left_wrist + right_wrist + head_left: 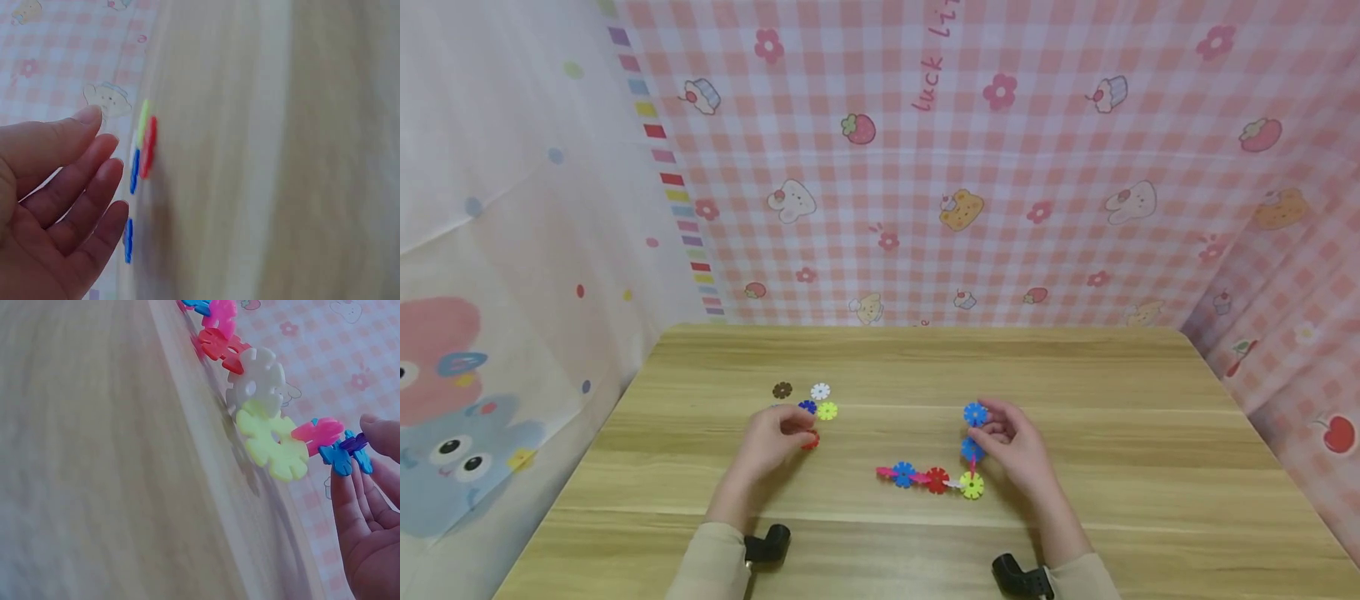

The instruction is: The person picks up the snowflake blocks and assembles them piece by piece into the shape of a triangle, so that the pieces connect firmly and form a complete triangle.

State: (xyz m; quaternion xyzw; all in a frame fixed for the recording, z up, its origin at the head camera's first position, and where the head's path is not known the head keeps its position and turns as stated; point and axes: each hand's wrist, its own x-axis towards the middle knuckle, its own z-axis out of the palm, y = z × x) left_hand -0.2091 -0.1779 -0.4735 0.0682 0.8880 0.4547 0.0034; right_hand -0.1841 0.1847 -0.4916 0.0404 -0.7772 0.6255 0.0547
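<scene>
My right hand (1015, 442) pinches one end of a chain of interlocking plastic snowflake discs (936, 480), by its blue discs (975, 413). In the right wrist view a purple disc (354, 444) sits between blue ones at the fingertips. From there the chain runs through pink, a yellow disc (275, 442), a white disc (257, 381), red, pink and blue, bending at the yellow one. My left hand (775, 440) hovers by a loose red disc (810, 440), its fingers loosely bent; in the left wrist view nothing lies between thumb and fingers (103, 181).
Beyond the left hand lie loose discs: a brown one (782, 390), a white one (820, 391), a dark blue one (807, 407) and a yellow-green one (827, 411). The wooden table (865, 358) ends at a pink checked curtain (917, 167).
</scene>
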